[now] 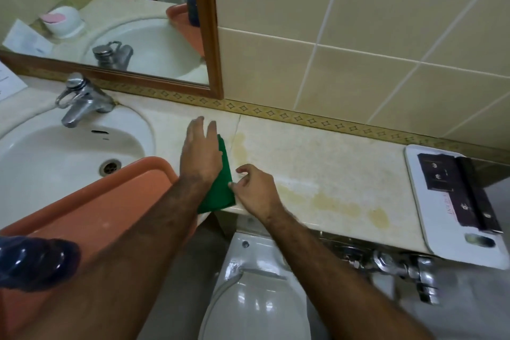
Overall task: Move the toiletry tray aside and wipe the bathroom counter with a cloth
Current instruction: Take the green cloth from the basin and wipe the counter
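Observation:
A green cloth lies on the beige marble counter, just right of the sink. My left hand rests flat on top of the cloth, fingers spread toward the wall. My right hand pinches the cloth's right corner near the counter's front edge. The orange toiletry tray sits over the sink's front right side, with a dark blue bottle in it at the lower left. Yellowish stains mark the counter to the right of my hands.
A white sink with a chrome tap is at the left. A white tray holding a dark box stands at the counter's right end. A toilet is below the counter; a mirror hangs behind the sink.

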A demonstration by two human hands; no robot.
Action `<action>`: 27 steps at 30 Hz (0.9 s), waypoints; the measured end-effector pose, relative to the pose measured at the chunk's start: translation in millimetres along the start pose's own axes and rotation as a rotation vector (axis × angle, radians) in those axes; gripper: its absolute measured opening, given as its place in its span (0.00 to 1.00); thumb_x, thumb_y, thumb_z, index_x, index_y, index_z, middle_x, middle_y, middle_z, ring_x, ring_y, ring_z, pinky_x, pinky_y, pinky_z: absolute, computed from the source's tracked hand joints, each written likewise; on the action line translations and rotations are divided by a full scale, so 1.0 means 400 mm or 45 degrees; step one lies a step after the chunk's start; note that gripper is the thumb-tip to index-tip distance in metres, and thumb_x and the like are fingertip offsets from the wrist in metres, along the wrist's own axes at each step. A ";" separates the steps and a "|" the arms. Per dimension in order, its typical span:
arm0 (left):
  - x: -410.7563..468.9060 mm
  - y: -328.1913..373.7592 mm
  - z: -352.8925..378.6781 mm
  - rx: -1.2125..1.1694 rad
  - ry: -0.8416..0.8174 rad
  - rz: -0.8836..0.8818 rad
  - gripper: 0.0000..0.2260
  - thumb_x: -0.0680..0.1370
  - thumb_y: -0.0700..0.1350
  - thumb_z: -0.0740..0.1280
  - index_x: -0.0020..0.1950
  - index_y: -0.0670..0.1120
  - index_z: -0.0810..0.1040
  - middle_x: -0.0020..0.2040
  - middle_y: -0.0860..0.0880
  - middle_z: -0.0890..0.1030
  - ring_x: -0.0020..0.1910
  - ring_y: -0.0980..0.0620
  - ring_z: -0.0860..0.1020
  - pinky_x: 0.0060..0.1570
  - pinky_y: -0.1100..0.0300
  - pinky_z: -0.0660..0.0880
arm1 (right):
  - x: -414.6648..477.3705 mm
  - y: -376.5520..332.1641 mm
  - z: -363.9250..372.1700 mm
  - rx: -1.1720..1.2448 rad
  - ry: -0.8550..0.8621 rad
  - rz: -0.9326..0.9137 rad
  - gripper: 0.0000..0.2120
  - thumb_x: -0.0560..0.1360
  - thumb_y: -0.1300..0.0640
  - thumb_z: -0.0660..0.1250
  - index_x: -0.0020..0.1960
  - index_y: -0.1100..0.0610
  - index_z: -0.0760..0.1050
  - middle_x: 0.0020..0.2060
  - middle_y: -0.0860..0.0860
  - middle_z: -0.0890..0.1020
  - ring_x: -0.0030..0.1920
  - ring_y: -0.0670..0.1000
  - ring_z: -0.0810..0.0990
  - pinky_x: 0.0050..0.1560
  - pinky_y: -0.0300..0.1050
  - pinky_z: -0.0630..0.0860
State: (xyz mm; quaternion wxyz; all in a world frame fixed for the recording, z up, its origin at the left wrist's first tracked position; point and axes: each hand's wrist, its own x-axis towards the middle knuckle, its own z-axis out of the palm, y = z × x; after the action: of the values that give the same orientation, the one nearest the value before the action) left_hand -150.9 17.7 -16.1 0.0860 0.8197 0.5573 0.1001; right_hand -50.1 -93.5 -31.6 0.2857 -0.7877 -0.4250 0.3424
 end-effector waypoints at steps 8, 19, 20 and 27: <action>-0.051 0.042 0.184 0.113 -0.225 -0.293 0.38 0.83 0.64 0.43 0.83 0.37 0.51 0.84 0.40 0.52 0.83 0.42 0.51 0.80 0.45 0.49 | 0.222 0.231 -0.295 -0.868 -0.002 -0.322 0.28 0.87 0.48 0.51 0.84 0.56 0.54 0.84 0.53 0.55 0.84 0.52 0.51 0.82 0.49 0.51; 0.062 0.209 0.251 0.129 -0.231 0.064 0.40 0.81 0.68 0.38 0.84 0.40 0.50 0.84 0.42 0.50 0.83 0.44 0.49 0.80 0.44 0.49 | 0.297 0.364 -0.332 -0.949 0.045 -0.472 0.28 0.86 0.42 0.48 0.84 0.48 0.54 0.84 0.47 0.53 0.84 0.48 0.50 0.83 0.53 0.49; 0.019 0.231 0.258 0.118 -0.248 0.136 0.40 0.81 0.68 0.38 0.83 0.40 0.49 0.84 0.42 0.49 0.83 0.44 0.49 0.80 0.43 0.49 | 0.297 0.363 -0.332 -0.949 0.041 -0.469 0.28 0.86 0.42 0.48 0.84 0.48 0.54 0.84 0.47 0.53 0.84 0.48 0.50 0.83 0.53 0.49; -0.160 0.146 0.240 0.137 -0.280 0.133 0.39 0.82 0.69 0.40 0.84 0.42 0.50 0.84 0.45 0.50 0.83 0.45 0.50 0.80 0.44 0.50 | 0.299 0.365 -0.330 -0.939 0.053 -0.475 0.28 0.86 0.42 0.47 0.84 0.47 0.54 0.84 0.47 0.53 0.84 0.48 0.50 0.83 0.52 0.48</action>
State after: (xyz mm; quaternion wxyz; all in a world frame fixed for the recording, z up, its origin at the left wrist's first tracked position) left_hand -96.5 -65.9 -98.3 0.0973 0.8572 0.5055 -0.0159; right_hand 170.7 -80.5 -95.6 0.0500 -0.7535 -0.6488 0.0934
